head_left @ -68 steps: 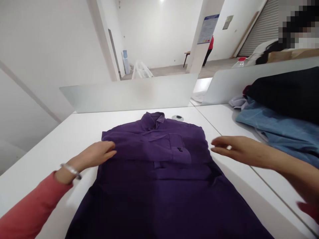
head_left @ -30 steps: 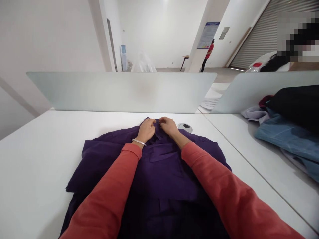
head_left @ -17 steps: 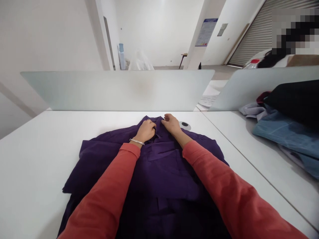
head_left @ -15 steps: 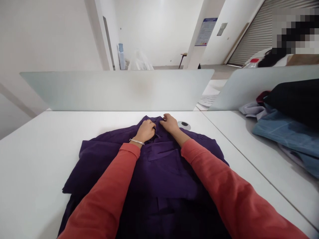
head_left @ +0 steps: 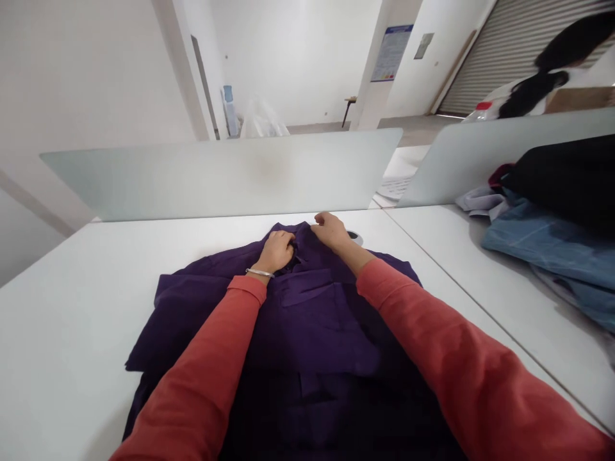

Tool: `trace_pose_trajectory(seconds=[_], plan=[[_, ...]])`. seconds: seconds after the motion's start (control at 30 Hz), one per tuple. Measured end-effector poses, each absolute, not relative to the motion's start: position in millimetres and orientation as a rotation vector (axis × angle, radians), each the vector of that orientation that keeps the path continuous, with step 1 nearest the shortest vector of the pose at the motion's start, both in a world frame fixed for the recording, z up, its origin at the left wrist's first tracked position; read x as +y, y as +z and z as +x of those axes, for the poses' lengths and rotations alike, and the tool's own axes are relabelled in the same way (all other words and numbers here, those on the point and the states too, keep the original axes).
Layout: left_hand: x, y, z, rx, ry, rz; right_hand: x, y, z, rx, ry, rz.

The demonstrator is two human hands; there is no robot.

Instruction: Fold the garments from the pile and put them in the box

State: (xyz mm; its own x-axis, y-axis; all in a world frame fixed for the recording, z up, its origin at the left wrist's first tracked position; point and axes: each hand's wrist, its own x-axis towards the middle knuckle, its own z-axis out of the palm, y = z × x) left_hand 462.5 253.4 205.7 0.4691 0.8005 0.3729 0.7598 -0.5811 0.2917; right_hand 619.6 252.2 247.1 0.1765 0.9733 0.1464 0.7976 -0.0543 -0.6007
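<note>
A dark purple shirt lies spread on the white table, with its collar at the far end and folded layers across its middle. My left hand, a silver bangle at its wrist, is closed on the cloth at the left side of the collar opening. My right hand is at the right edge of the collar, its fingers bent and the thumb side against the cloth. Part of the collar edge is hidden under the fingers. Just beyond the right wrist, a grey and black round object is partly covered.
A frosted glass divider stands along the far edge of the white table. To the right lie a blue denim garment and black cloth. Behind the right divider is another person, near a bottle with a red cap.
The view has tilted and shifted slightly. My right hand has moved a little up at the collar, its forearm turned outward. The left hand keeps its place on the shirt.
</note>
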Motion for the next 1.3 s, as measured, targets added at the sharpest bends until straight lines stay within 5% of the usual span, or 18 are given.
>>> trace_pose_trajectory(seconds=[0.33,0.83,1.3], plan=[[234.2,231.6,460.7,1.666,0.845,2.34,130.5,316.0,680.0,-1.892,0.365,-1.813],[216.6,218.4,459.0,1.703,1.073,1.928,192.5,244.6,598.5,-2.134,0.43,-1.626],[214.6,208.8,461.3,1.581,1.323,1.744,208.4,230.8,581.8,-2.176,0.224,-1.832]])
